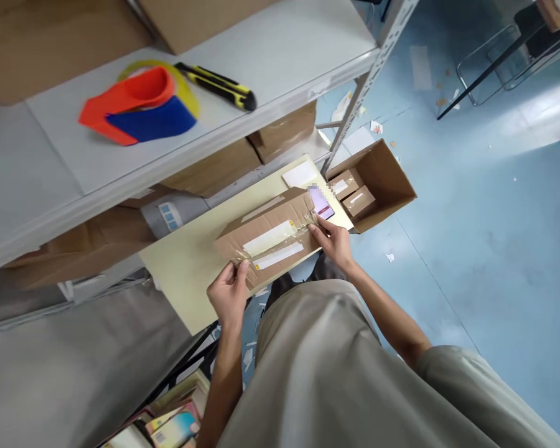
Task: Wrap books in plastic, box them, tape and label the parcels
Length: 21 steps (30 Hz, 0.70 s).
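Note:
A brown cardboard box (265, 231) rests on a small pale-yellow table (180, 280). Clear packing tape (280, 241) runs along its top seam, between white label strips with yellow ends. At the box's left end, my left hand (228, 291) is closed, its thumb and fingers gripping the taped edge. My right hand (332, 241) pinches the opposite end, where the tape looks wrinkled. Whether the fingers grip loose tape or only the box's edge is hard to see. Just past the box's right end lies a phone (321, 202) with a lit screen, partly blurred.
A grey metal shelf (280, 56) above the table carries an orange-and-blue tape dispenser (140, 106) and a black-and-yellow utility knife (219, 86). An open carton (387, 180) right of the table holds small taped boxes. Paper scraps litter the blue floor (448, 261).

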Available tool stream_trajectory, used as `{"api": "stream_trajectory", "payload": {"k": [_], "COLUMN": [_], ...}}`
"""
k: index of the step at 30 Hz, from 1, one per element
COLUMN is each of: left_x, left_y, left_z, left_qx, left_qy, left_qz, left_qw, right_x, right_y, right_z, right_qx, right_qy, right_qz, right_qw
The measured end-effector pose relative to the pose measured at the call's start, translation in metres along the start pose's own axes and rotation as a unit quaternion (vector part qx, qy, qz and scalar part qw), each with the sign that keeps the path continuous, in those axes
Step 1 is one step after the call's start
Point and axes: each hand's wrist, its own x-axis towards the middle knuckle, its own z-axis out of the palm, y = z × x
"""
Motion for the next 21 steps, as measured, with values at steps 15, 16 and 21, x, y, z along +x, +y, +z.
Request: {"api": "stream_trajectory", "payload": {"k": [15,16,21], "left_x": [-0.051,-0.051,-0.031], "left_y": [0.181,0.180,0.150], "left_z": [0.292,0.316,0.427], "left_qx": [-0.034,-0.054,-0.096], "left_qy": [-0.211,-0.251,-0.357], "left_qz": [0.015,0.010,-0.024], "left_qw": [0.977,0.966,0.929], "right_x": [0.110,0.117,0.161], "right_y": [0.149,0.163,0.227], "right_z": [-0.301,-0.315,-0.353], "right_qx": [0.029,0.011,-0.059], "right_qy": [0.142,0.148,0.131], "right_qz": [0.059,0.067,0.087], "right_qw": [0.988,0.987,0.986]}}
